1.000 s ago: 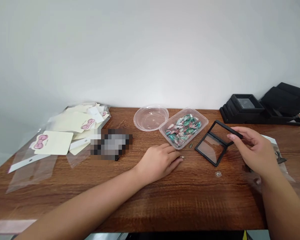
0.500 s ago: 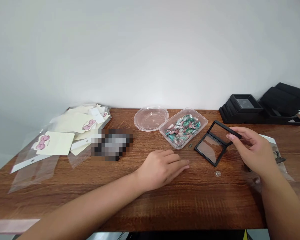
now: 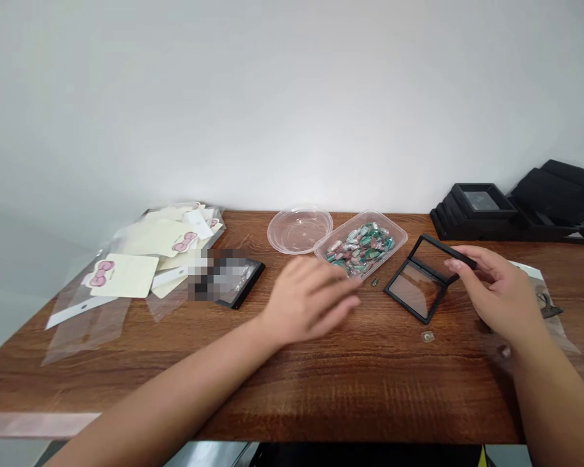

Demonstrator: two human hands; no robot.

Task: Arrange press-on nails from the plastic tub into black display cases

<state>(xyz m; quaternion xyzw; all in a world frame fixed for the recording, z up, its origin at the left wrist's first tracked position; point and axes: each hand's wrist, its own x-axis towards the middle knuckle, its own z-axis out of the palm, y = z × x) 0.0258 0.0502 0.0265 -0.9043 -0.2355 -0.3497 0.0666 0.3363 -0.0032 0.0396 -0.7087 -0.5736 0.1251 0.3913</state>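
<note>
My right hand (image 3: 499,288) pinches the raised lid of a black hinged display frame (image 3: 390,290) with a clear film window. The frame's lower half rests on the table, and the lid stands tilted up. My left hand (image 3: 311,299) hovers just in front of a clear rectangular tub (image 3: 400,235), fingers apart and a little blurred, with nothing seen in them. Inside the tub lie many small pink, green and teal foil-like pieces (image 3: 365,245). One small dark green piece (image 3: 374,282) lies on the wood between tub and frame. Nearer me is a tiny clear square piece (image 3: 427,336).
A round clear lid (image 3: 299,228) lies left of the tub. Cream cards with pink bows (image 3: 126,275) in clear sleeves spread at left, beside another black frame (image 3: 246,285), partly pixelated. Black frames (image 3: 481,201) are stacked at back right. A clear bag (image 3: 547,301) lies behind my right hand.
My left hand has lifted and moved slightly up toward the tub, its fingers spreading. The right hand still holds the frame's lid. The whole view has shifted slightly.
</note>
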